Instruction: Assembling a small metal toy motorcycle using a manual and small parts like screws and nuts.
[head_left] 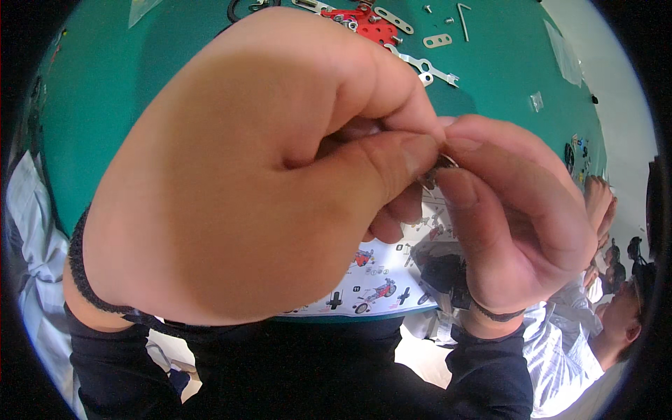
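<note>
Close to the camera, my left hand (245,189) is curled, its thumb and forefinger pinched together. Opposite it, my right hand (525,203) also pinches, thumb below the fingers. Between the two sets of fingertips sits a small shiny metal part (442,165), mostly covered, so its exact kind cannot be made out. Both hands are held above a printed instruction sheet (385,276) with drawings of a red model vehicle. Just beyond my left fingers lies a flat silver spanner (442,75).
On the green table (490,84), a red perforated metal part (378,31) lies with silver strips, including one short strip (438,40), several screws and a hex key (463,22). Clear plastic bags (562,52) lie at right. Another person (616,322) is at the right edge.
</note>
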A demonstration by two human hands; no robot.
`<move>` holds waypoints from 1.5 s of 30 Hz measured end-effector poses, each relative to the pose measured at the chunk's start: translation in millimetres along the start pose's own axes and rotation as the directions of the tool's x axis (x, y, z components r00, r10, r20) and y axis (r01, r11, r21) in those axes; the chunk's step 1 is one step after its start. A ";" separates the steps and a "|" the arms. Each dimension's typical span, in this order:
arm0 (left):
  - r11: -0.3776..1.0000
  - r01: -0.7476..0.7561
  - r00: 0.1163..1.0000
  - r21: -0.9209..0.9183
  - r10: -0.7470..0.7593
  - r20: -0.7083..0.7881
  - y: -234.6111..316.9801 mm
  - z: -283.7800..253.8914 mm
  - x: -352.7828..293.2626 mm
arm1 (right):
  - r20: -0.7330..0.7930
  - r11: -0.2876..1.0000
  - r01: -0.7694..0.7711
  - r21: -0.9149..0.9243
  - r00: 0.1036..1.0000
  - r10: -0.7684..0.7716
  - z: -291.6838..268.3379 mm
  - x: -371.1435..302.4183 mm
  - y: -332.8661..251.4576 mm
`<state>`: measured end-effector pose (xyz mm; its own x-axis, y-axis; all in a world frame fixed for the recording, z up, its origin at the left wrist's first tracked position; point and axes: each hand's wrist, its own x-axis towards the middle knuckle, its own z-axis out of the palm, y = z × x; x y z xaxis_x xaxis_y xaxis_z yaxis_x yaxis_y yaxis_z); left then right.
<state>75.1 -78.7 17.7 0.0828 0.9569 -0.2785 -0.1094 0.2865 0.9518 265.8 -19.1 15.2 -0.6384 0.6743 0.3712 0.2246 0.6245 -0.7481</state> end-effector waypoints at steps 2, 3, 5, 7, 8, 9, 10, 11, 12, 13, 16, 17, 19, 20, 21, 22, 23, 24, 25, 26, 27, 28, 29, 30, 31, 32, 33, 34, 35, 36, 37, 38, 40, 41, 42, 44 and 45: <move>0.990 0.080 0.997 0.113 -0.078 -0.022 16.7 1.2 -0.2 | 0.026 0.999 0.026 -0.024 0.999 -0.026 0.3 2.4 -1.2; 0.991 0.077 0.997 0.106 -0.076 -0.011 10.9 -1.2 1.7 | 0.026 0.999 0.020 -0.036 0.999 -0.019 -2.1 2.2 -3.4; 0.998 0.022 0.995 -0.055 -0.016 0.099 -5.2 -8.1 4.6 | -0.027 0.996 -0.063 -0.070 0.998 0.062 -6.1 0.7 -8.8; 1.000 0.011 0.998 -0.022 -0.010 0.057 -3.1 -5.6 0.1 | -0.078 0.994 -0.107 -0.039 0.992 0.104 -1.4 -6.2 -3.8; 1.000 0.000 1.000 0.005 0.000 0.021 -1.9 -4.2 -1.4 | -0.125 0.988 -0.152 -0.013 0.981 0.149 -0.1 -8.4 -2.4; 1.000 0.002 1.000 0.007 -0.002 0.019 0.2 -5.0 0.6 | -0.125 0.988 -0.152 -0.010 0.981 0.149 -1.3 -7.7 -1.8; 0.989 0.090 0.996 -0.117 -0.086 0.037 4.0 -6.8 4.2 | -0.064 0.988 -0.085 -0.132 0.995 0.077 -4.3 -6.4 -1.1; 0.955 0.177 0.984 -0.238 -0.166 0.067 6.1 -7.5 6.3 | 0.006 0.968 -0.010 -0.249 1.000 0.012 -6.0 -5.6 -0.7; 0.955 0.176 0.984 -0.237 -0.165 0.067 6.6 -6.7 6.2 | 0.005 0.968 -0.010 -0.250 1.000 0.012 -5.8 -5.4 -0.6; 0.980 0.148 0.989 -0.134 -0.142 0.051 7.1 -5.4 5.4 | -0.008 0.978 -0.010 -0.207 1.000 0.008 -5.2 -5.4 -0.4; 0.991 0.112 0.994 -0.077 -0.111 0.024 5.4 -3.2 0.7 | -0.004 0.997 0.033 -0.063 0.999 -0.033 -3.1 -1.8 3.4; 0.986 0.107 0.994 -0.126 -0.106 0.009 3.8 -3.0 0.0 | 0.009 0.997 0.071 0.039 0.997 -0.072 -2.9 -0.6 5.0; 0.979 0.106 0.994 -0.171 -0.104 0.021 1.3 -3.5 0.7 | 0.014 0.996 0.077 0.035 0.997 -0.078 -5.4 0.5 4.1; 0.970 0.108 0.994 -0.217 -0.104 0.032 0.4 -3.5 0.8 | 0.021 0.996 0.082 0.033 0.996 -0.082 -6.7 0.9 4.1; 0.969 0.106 0.994 -0.221 -0.102 0.033 -0.5 -4.7 0.1 | 0.025 0.996 0.082 0.029 0.996 -0.082 -5.2 1.4 2.5; 0.976 0.091 0.996 -0.198 -0.086 0.032 -1.4 -5.7 -0.5 | 0.025 0.997 0.065 0.029 0.998 -0.066 -3.3 1.7 0.9; 0.982 0.075 0.997 -0.175 -0.071 0.031 -2.3 -6.6 -1.2 | 0.025 0.998 0.048 0.029 0.998 -0.049 -1.5 1.9 -0.3; 0.988 0.063 0.998 -0.144 -0.060 0.028 -1.6 -5.6 -1.3 | 0.023 0.998 0.048 0.032 0.999 -0.049 -3.1 -1.0 2.8; 0.992 0.050 0.999 -0.113 -0.048 0.026 -1.0 -4.8 -1.5 | 0.009 0.995 0.077 -0.056 0.997 -0.077 -5.5 -5.8 7.9; 0.996 0.037 0.999 -0.082 -0.036 0.024 -0.5 -4.3 -1.9 | -0.002 0.984 0.104 -0.144 0.994 -0.106 -6.7 -8.6 10.7; 0.996 0.037 0.999 -0.083 -0.035 0.027 -0.6 -3.7 -1.8 | -0.003 0.984 0.103 -0.146 0.995 -0.104 -6.8 -7.6 8.7; 0.987 0.068 0.998 -0.144 -0.067 0.011 -0.7 -3.5 -2.0 | -0.003 0.987 0.083 -0.137 0.996 -0.084 -6.3 -5.2 4.9; 0.974 0.096 0.995 -0.204 -0.099 -0.002 -0.8 -3.4 -2.1 | -0.003 0.990 0.063 -0.129 0.998 -0.064 -6.2 -4.3 2.3; 0.974 0.098 0.995 -0.203 -0.101 -0.004 -1.3 -3.8 -1.9 | -0.003 0.990 0.063 -0.126 0.998 -0.064 -5.6 -5.4 2.5; 0.977 0.091 0.996 -0.194 -0.093 0.002 -1.7 -4.2 -1.5 | -0.007 0.988 0.037 -0.153 0.999 -0.039 -4.9 -7.0 2.5; 0.979 0.085 0.996 -0.184 -0.085 0.008 -2.1 -4.5 -1.4 | -0.011 0.984 0.012 -0.180 1.000 -0.014 -4.3 -7.9 2.7; 0.980 0.084 0.996 -0.182 -0.085 0.006 -1.4 -2.8 -2.3 | -0.011 0.984 0.014 -0.178 1.000 -0.016 -4.1 -7.2 2.7; 0.990 0.067 0.997 -0.127 -0.072 -0.031 -0.6 0.5 -4.0 | -0.010 0.991 0.015 -0.135 1.000 -0.016 -3.9 -6.3 2.4; 0.996 0.053 0.996 -0.070 -0.057 -0.067 0.1 2.1 -5.0 | -0.009 0.996 0.016 -0.091 1.000 -0.017 -3.4 -5.5 2.3; 0.996 0.052 0.996 -0.071 -0.057 -0.066 -1.2 1.4 -4.6 | -0.009 0.996 0.015 -0.092 1.000 -0.016 -3.6 -5.4 1.9; 0.991 0.074 0.996 -0.112 -0.080 -0.050 -3.9 -0.5 -3.7 | -0.010 0.995 0.018 -0.102 1.000 -0.019 -3.4 -5.4 1.5; 0.984 0.096 0.994 -0.151 -0.102 -0.033 -7.2 -3.2 -2.7 | -0.011 0.994 0.020 -0.111 1.000 -0.022 -3.2 -5.5 1.5; 0.963 0.138 0.990 -0.233 -0.140 0.010 -12.1 -7.1 -0.1 | -0.001 0.986 0.040 -0.159 0.999 -0.041 -6.4 -7.3 4.2; 0.949 0.160 0.987 -0.272 -0.157 0.033 -13.8 -7.9 0.1 | 0.010 0.977 0.062 -0.202 0.998 -0.061 -7.9 -7.9 4.9; 0.949 0.161 0.987 -0.272 -0.158 0.033 -12.4 -7.4 0.3 | 0.009 0.978 0.061 -0.200 0.998 -0.061 -6.4 -7.6 4.0; 0.968 0.116 0.993 -0.223 -0.113 0.026 -7.2 -5.5 -0.4 | -0.025 0.994 0.023 -0.108 0.999 -0.026 -3.2 -6.1 0.2; 0.976 0.094 0.996 -0.196 -0.092 0.019 -3.5 -4.7 -1.5 | -0.026 0.994 0.025 -0.102 0.999 -0.027 -2.9 -5.3 -0.2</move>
<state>70.7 -80.8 14.2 0.1115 0.9254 -0.3623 -0.2929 0.3790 0.8778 271.3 -21.6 15.0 -0.6250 0.6670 0.4056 0.2829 0.6778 -0.6786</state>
